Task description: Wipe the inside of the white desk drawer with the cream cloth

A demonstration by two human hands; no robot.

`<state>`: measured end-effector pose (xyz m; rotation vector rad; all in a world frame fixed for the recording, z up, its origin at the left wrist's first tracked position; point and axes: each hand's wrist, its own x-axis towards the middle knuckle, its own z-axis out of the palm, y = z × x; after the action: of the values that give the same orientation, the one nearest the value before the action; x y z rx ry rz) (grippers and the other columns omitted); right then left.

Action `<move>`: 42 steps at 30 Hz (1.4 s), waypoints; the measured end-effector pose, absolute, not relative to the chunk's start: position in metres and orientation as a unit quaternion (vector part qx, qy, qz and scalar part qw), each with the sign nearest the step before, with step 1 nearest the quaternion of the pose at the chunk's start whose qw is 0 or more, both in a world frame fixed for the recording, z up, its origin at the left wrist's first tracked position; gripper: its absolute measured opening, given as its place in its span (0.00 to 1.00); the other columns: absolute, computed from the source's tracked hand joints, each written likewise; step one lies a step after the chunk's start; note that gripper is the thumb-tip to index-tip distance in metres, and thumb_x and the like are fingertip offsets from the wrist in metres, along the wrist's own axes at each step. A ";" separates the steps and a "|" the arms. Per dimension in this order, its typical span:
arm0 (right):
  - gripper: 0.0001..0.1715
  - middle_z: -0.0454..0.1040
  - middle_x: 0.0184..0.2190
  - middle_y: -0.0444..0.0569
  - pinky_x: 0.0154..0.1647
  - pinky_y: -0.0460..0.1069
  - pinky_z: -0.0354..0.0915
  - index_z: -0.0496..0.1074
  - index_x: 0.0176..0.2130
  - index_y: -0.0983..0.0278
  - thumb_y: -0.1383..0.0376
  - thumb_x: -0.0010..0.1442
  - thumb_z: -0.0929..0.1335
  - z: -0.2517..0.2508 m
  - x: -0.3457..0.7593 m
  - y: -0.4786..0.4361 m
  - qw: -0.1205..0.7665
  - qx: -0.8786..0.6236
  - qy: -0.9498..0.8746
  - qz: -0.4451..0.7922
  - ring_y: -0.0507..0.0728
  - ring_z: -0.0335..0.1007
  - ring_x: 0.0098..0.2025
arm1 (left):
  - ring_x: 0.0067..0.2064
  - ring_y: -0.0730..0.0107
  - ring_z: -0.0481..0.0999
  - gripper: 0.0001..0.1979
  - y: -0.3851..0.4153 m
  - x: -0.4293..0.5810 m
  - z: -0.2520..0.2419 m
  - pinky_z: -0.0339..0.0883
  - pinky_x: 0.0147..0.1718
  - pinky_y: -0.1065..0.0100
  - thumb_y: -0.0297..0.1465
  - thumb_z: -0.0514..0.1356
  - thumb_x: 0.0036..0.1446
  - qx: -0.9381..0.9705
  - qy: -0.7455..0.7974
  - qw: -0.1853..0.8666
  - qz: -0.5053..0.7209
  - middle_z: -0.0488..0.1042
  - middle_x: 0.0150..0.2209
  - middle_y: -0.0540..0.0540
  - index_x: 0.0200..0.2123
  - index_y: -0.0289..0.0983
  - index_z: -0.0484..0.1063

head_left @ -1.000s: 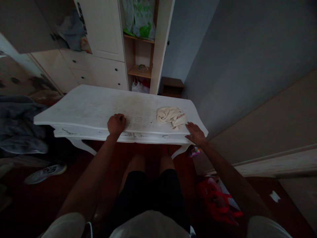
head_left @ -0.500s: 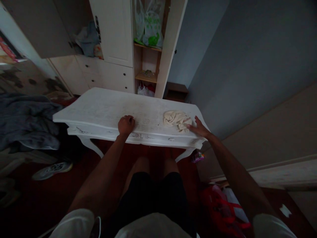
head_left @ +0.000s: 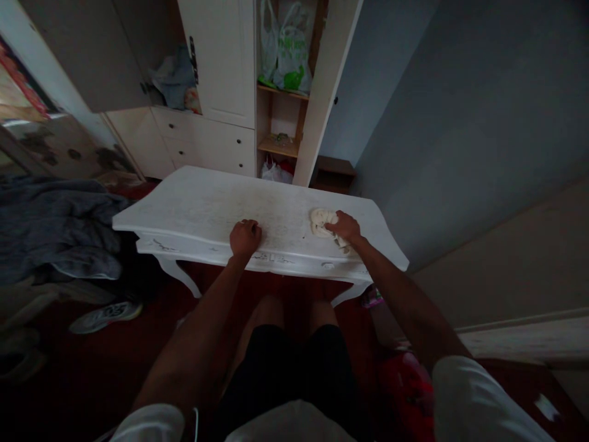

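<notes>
A white table (head_left: 207, 199) with curved legs stands in front of me, its top marked with grey smudges. On its right part lies a crumpled cream cloth (head_left: 321, 222). My right hand (head_left: 345, 227) is closed over the right side of this cloth, with fingers and thumb around a fold and some fabric hanging out below the palm. My left hand (head_left: 245, 237) rests as a loose fist near the table's front edge, left of the cloth and apart from it. Nothing shows between its curled fingers.
Behind the table is a white wardrobe (head_left: 225, 67) with an open door and plastic bags (head_left: 292, 58) on a shelf. Dark grey bedding (head_left: 59, 227) is heaped at left, above a shoe (head_left: 108, 316) on the floor. A red bag (head_left: 405, 393) lies at lower right, near the wall.
My right hand has moved left from the cloth's right edge and closed on it, bunching it smaller. My left fist stays on the table. The view has shifted slightly.
</notes>
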<state>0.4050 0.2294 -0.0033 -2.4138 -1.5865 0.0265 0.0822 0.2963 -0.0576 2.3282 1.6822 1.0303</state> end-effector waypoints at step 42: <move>0.23 0.61 0.63 0.59 0.62 0.62 0.54 0.70 0.53 0.66 0.71 0.58 0.63 -0.183 0.298 0.133 0.264 -0.501 -0.820 -0.086 0.62 0.54 0.66 | 0.41 0.57 0.72 0.13 0.297 0.083 -0.062 0.63 0.41 0.61 0.32 0.51 0.57 0.759 0.539 0.037 0.364 0.76 0.38 0.39 0.38 0.35 0.75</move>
<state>0.2978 0.1327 -0.1830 -1.3534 -2.2164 -0.2330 0.0831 0.2969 -0.0616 2.3280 1.6553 1.1164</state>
